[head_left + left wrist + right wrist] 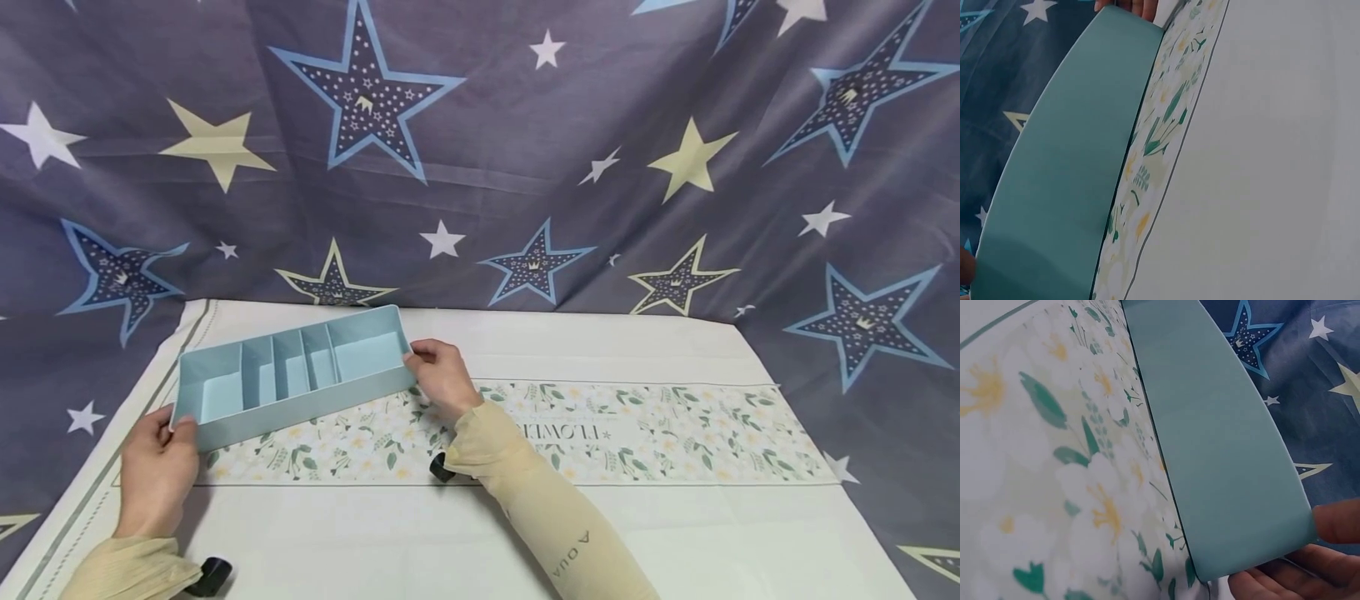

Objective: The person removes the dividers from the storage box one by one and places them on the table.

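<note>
A light blue divided organizer box (pixel 300 408) lies at a slant at the table's left, over the flowered band. Its compartments show only bare blue inside. My left hand (pixel 156 467) grips its near left end, thumb on the rim and fingers on the outer end wall. At the opposite end my right hand (pixel 444 375) pinches the short wall between thumb and fingers. In the left wrist view the long side wall (pixel 1066 162) fills much of the picture. The right wrist view shows right fingers (pixel 1291 575) bent around the box's end corner.
A white tablecloth (pixel 675 533) with a floral strip (pixel 675 425) covers the table. Behind and at the sides hangs a dark star-patterned cloth (pixel 487 150). Small black devices (pixel 210 575) sit at both wrists, by the beige sleeves (pixel 555 500).
</note>
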`<state>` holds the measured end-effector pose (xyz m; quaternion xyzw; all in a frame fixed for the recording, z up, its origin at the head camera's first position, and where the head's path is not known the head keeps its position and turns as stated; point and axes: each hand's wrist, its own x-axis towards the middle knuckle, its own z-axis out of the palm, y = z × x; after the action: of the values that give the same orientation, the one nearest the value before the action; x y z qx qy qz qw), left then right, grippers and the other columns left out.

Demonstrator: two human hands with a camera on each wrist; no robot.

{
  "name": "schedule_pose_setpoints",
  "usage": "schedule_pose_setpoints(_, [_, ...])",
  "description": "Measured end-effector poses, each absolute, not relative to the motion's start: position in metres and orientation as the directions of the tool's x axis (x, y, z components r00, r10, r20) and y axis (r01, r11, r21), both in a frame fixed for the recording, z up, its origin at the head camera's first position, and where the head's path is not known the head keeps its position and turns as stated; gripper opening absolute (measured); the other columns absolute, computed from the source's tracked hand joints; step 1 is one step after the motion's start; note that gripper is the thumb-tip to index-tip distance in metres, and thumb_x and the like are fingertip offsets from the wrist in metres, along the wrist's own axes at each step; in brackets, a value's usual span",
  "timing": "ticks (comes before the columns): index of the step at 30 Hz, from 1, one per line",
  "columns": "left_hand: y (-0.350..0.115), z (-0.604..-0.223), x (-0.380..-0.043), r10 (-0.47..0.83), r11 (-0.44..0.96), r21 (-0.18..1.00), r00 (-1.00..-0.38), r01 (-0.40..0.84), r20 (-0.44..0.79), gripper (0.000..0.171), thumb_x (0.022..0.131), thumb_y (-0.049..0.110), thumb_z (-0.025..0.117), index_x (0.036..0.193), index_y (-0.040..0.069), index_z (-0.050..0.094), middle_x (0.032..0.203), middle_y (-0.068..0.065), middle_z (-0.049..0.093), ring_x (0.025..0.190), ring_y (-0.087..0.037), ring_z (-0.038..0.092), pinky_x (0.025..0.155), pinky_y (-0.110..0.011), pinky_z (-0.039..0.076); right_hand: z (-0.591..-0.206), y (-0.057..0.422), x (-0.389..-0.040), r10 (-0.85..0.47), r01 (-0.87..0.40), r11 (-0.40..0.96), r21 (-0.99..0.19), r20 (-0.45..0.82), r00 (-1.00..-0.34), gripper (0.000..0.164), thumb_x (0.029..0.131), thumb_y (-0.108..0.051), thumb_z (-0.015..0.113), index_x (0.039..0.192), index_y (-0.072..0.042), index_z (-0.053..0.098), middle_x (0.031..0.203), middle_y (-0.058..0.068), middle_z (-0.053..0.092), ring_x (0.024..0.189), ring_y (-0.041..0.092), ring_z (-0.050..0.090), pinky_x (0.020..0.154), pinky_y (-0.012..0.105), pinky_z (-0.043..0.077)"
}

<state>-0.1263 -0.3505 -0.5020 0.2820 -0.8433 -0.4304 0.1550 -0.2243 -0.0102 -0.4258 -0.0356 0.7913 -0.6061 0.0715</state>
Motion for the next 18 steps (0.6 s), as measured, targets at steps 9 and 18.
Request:
schedule_pose_setpoints(9, [-0.342, -0.502, -0.131, -0.596, 0.475, 0.808, -0.803, -0.349, 0.004, 0.052, 0.092, 0.038, 0.035, 0.138, 0.015, 0.031, 0.122, -0.013, 0.048, 0.1, -0.022, 0.045, 0.062, -0.017, 0.039, -0.427, 0.001, -0.223, -0.142, 0.021, 0.25, -0.968, -0.058, -0.988, 0.028, 0.089, -0.02, 0.055, 0.112, -0.006, 0.058, 0.094, 0.003, 0.061, 0.082, 0.009, 0.055, 0.075, 0.033, 0.049])
schedule_pose_setpoints(18, [-0.337, -0.505, -0.135, -0.59, 0.479, 0.806, -0.808, -0.347, 0.003, 0.052, 0.092, 0.037, 0.033, 0.139, 0.013, 0.028, 0.129, -0.016, 0.045, 0.108, -0.023, 0.043, 0.076, -0.028, 0.046, -0.428, 0.008, -0.222, -0.128, 0.036, 0.228, -0.973, -0.067, -0.99, 0.029, 0.088, -0.021, 0.056, 0.111, -0.003, 0.057, 0.094, 0.004, 0.061, 0.081, 0.011, 0.055, 0.073, 0.032, 0.05])
